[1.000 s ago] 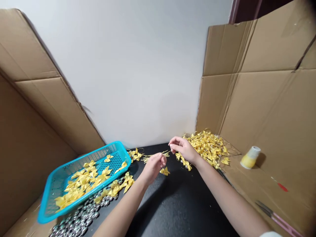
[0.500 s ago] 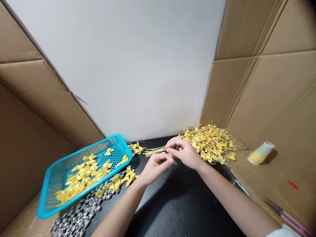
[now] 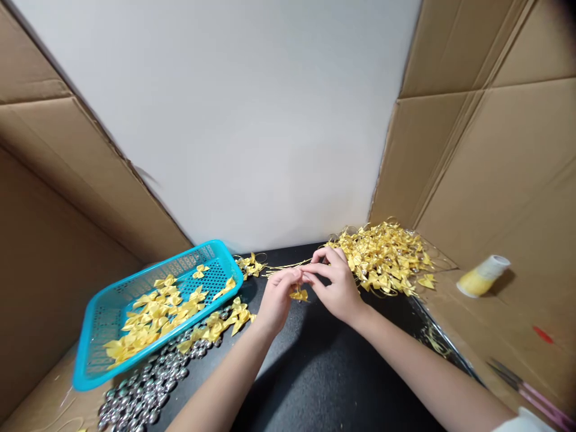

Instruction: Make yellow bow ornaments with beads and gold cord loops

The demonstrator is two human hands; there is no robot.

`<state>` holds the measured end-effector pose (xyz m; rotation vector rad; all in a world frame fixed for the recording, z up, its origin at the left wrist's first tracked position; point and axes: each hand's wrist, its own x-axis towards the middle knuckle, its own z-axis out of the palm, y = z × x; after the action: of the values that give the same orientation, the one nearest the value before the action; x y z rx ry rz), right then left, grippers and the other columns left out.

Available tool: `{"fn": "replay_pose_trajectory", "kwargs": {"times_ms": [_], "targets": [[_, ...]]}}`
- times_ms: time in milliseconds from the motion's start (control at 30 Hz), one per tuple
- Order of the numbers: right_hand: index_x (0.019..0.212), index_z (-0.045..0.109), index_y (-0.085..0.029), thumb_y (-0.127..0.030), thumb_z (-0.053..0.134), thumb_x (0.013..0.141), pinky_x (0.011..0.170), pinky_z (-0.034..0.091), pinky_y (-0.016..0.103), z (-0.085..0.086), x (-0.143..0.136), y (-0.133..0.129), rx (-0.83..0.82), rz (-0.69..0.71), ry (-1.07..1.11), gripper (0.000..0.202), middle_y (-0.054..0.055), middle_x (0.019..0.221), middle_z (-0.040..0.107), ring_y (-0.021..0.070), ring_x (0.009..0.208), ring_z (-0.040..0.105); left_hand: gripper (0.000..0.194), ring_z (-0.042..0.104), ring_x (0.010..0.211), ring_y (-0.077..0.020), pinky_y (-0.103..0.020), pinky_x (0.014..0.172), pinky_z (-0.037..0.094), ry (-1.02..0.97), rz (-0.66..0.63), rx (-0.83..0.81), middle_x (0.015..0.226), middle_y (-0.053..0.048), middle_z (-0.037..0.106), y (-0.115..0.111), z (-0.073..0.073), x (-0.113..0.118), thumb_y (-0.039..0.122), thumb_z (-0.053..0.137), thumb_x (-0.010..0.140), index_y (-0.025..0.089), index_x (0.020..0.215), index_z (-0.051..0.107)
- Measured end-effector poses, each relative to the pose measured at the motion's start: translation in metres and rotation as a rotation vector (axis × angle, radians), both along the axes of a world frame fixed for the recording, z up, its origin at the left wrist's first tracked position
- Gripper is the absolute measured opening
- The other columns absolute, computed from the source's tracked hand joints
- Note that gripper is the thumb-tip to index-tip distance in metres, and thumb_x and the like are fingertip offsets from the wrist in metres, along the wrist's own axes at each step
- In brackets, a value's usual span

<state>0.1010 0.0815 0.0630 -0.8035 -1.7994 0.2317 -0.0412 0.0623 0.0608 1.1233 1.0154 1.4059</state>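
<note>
My left hand (image 3: 279, 297) is closed in a pinch, and a small yellow ribbon bow (image 3: 299, 295) hangs just below its fingertips. Thumb and index finger of my right hand (image 3: 338, 285) meet the left fingertips, its other fingers curled above. Whatever lies between the right fingertips is too small to make out. Behind the hands, several gold cords (image 3: 284, 266) lie on the black tabletop (image 3: 310, 366). To the right of my right hand is a big heap of yellow bows with cord loops (image 3: 382, 258).
At left a blue plastic basket (image 3: 77, 366) holds loose yellow bows. Silver beads (image 3: 144, 387) and more bows (image 3: 216, 327) lie beside it. On cardboard at right are a cone of yellow thread (image 3: 481, 277) and pink-handled scissors (image 3: 535, 396). Cardboard walls (image 3: 450, 120) flank a white panel (image 3: 252, 120).
My hands have shifted to a fingertip-to-fingertip pinch, the left one turning more upright. A yellow bow now shows hanging below them. The view has moved slightly.
</note>
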Motion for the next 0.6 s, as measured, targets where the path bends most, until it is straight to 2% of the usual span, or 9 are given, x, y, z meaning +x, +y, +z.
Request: {"fn": "replay_pose_trajectory", "kwargs": {"times_ms": [100,200,333,467,600], "targets": [[0.093,0.077,-0.029,-0.02,0.063,0.086,0.075,0.043,0.038,-0.01,-0.005,-0.002,0.05,-0.088,0.097,0.018,0.006,0.085,0.059,0.0207,0.083,0.049,0.023,0.06,0.078,-0.0204,-0.033,0.079,0.047,0.028,0.0,0.047,0.069,-0.005,0.067,-0.001,-0.004,0.002,0.036,0.065,0.072,0.018,0.059,0.068],[0.098,0.076,-0.031,-0.019,0.065,0.085,0.074,0.043,0.038,-0.011,-0.004,-0.002,0.107,-0.088,0.133,0.021,0.006,0.085,0.058,0.0208,0.082,0.048,0.023,0.062,0.081,-0.0229,-0.036,0.084,0.047,0.042,-0.018,0.077,0.071,-0.006,0.069,-0.003,-0.006,0.003,0.036,0.066,0.072,0.018,0.058,0.069],[0.104,0.075,-0.033,-0.02,0.064,0.085,0.075,0.044,0.038,-0.006,0.005,0.004,0.126,0.033,0.03,0.025,0.006,0.088,0.06,0.0207,0.085,0.049,0.026,0.062,0.078,-0.0228,-0.036,0.08,0.049,0.124,-0.096,0.119,0.071,-0.008,0.071,-0.005,-0.004,-0.002,0.036,0.065,0.076,0.017,0.059,0.071],[0.1,0.076,-0.035,-0.021,0.064,0.086,0.08,0.043,0.04,-0.001,0.014,0.013,0.103,0.18,-0.116,0.023,0.005,0.093,0.063,0.0206,0.089,0.05,0.027,0.063,0.076,-0.0226,-0.035,0.075,0.05,0.242,-0.176,0.128,0.071,-0.008,0.072,-0.006,0.001,-0.006,0.037,0.065,0.078,0.017,0.063,0.075],[0.085,0.077,-0.031,-0.023,0.066,0.085,0.079,0.043,0.038,0.004,0.021,0.018,0.142,0.187,-0.078,0.014,0.004,0.088,0.062,0.0196,0.086,0.05,0.026,0.064,0.083,-0.024,-0.034,0.076,0.051,0.259,-0.218,0.154,0.075,-0.008,0.073,-0.007,0.004,-0.006,0.038,0.067,0.079,0.018,0.064,0.077]]}}
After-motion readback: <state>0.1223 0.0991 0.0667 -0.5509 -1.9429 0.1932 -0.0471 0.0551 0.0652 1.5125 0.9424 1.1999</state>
